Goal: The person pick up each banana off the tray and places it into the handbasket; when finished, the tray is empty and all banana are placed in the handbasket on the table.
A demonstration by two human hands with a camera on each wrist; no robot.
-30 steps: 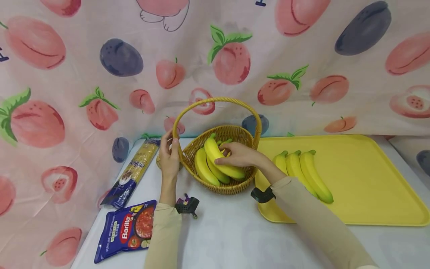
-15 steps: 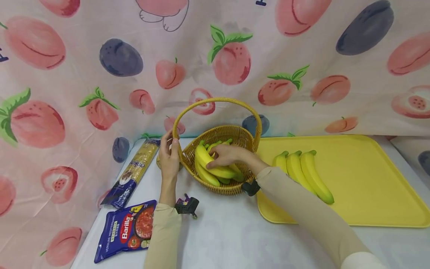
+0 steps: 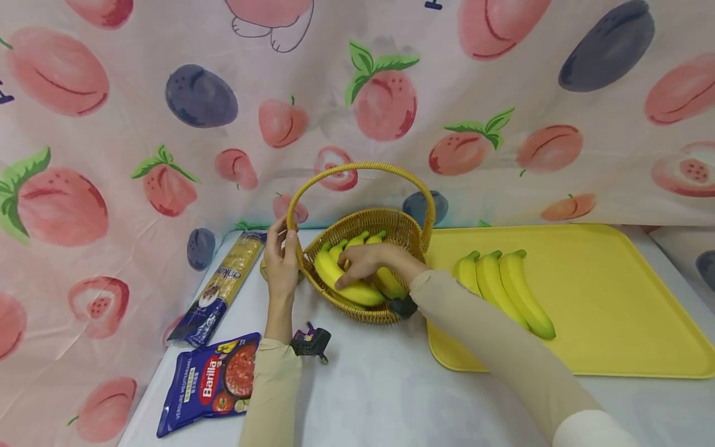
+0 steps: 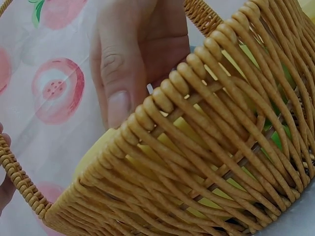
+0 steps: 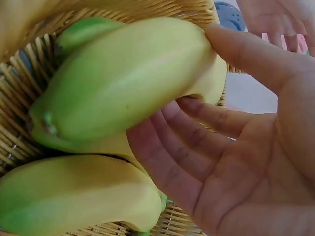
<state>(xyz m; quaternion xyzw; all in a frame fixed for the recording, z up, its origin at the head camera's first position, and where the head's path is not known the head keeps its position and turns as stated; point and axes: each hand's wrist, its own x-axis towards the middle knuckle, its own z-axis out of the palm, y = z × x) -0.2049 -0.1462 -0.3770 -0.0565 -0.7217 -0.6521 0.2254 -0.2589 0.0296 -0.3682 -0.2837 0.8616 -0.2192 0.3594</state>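
A woven wicker basket with a tall hoop handle stands mid-table, several bananas lying inside. My left hand grips the handle's left base; in the left wrist view a bit of its fingers shows at the edge. Reaching into the basket, my right hand holds a yellow banana against the left inner wall. The right wrist view has the thumb on one side of that banana, green at its tip, and the fingers curled under the other. Another banana lies beside it.
A yellow tray on the right carries three bananas. On the left lie a long pasta packet and a blue Barilla pouch. A round object is partly hidden behind my left hand. A fruit-print cloth hangs behind.
My right hand has moved left and slightly down inside the basket, bringing the banana to the left wall and uncovering other banana stems. The left hand stays on the handle.
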